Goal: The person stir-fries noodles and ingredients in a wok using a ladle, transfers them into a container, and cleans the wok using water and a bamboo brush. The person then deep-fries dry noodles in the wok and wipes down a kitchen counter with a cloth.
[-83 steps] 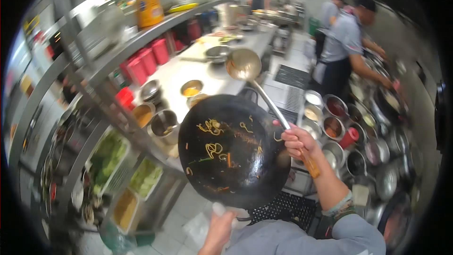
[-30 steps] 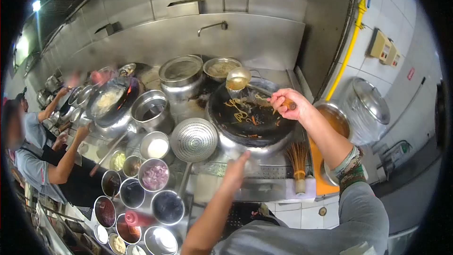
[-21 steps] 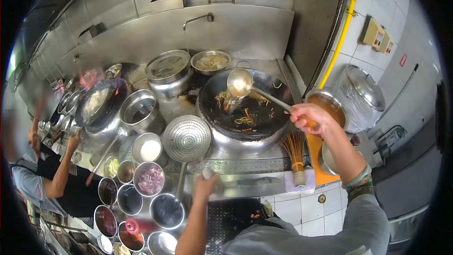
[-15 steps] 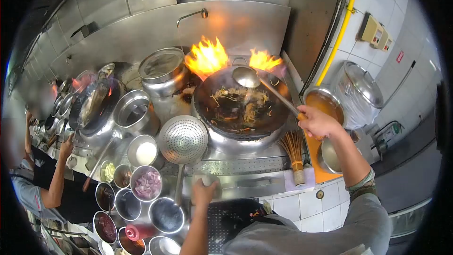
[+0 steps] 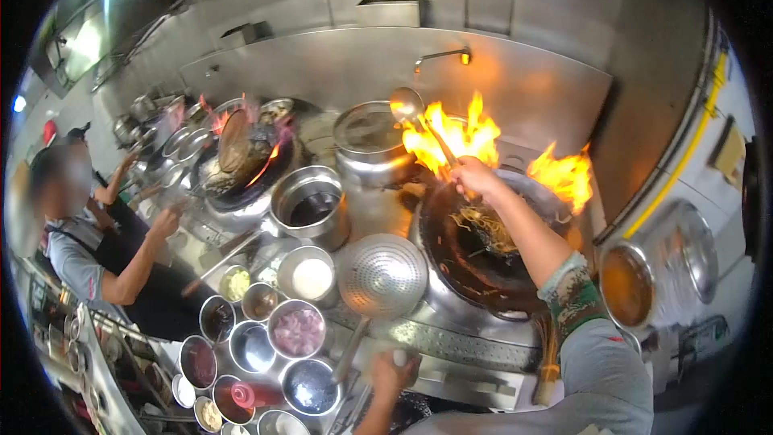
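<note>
My right hand [image 5: 473,176] grips the wooden handle of a ladle [image 5: 406,103]. The ladle's bowl is up by the flames, over the edge of a round metal pot [image 5: 372,138]. Below my right forearm sits a large dark wok [image 5: 451,262] on the stove, with noodle-like strips [image 5: 483,224] inside and flames rising behind it. My forearm hides part of the wok. My left hand [image 5: 391,374] is closed at the front edge of the counter, near the handle of a perforated strainer [image 5: 383,274]. What it holds is not clear.
Tall flames [image 5: 459,133] burn around the wok's far rim. At left stand bowls of ingredients, including purple-pink slices [image 5: 296,332], and a red-capped bottle [image 5: 256,394]. A bamboo brush [image 5: 548,358] and a pot of orange-brown liquid [image 5: 626,286] are at right. A co-worker [image 5: 105,258] stands at another wok.
My right hand has carried the ladle from over the wok leftward to the metal pot. My left hand stays closed at the counter edge. The camera view has turned left.
</note>
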`<state>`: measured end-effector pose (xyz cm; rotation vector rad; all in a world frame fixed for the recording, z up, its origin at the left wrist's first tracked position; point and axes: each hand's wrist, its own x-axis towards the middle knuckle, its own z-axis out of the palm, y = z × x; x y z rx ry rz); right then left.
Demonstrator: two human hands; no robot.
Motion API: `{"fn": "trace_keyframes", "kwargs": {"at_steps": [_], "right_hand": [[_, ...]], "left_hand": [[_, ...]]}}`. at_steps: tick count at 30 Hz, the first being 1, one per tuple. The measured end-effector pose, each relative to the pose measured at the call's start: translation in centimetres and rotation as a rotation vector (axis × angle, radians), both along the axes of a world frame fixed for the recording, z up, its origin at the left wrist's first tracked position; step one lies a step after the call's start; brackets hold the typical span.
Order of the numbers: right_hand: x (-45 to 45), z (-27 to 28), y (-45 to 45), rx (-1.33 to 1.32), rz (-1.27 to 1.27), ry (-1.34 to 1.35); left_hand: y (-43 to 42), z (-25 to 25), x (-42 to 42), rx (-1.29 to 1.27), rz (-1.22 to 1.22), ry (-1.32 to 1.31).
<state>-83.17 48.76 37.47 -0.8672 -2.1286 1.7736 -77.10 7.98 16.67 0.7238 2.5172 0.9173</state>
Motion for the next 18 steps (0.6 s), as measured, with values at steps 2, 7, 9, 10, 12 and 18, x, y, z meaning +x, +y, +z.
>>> {"fn": "trace_keyframes", "kwargs": {"at_steps": [2, 7, 9, 10, 12, 18], "right_hand": [[-4.0, -2.5, 1.0, 0.087, -0.01, -0.053], [-8.0, -5.0, 3.1, -0.759, -0.002, 0.195], [-7.3, -4.6, 3.5, -1.06, 0.053, 0.326], [-6.8, -3.9, 3.4, -1.282, 0.036, 0.403], [-4.9, -3.8, 3.2, -1.498, 0.143, 0.581], [4.8, 2.4, -1.0, -1.933, 0.285, 0.84]], "left_hand": [[-0.1, -0.6, 0.5, 0.075, 0.032, 0.037], [0.3, -0.1, 0.6, 0.107, 0.069, 0.101], [0.3, 0.6, 0.7, 0.112, 0.076, 0.057], [0.5, 0.7, 0.6, 0.116, 0.093, 0.065], [0.4, 0.1, 0.7, 0.037, 0.084, 0.057], [0.6, 0.2, 1.0, 0.031, 0.118, -0.069]]}}
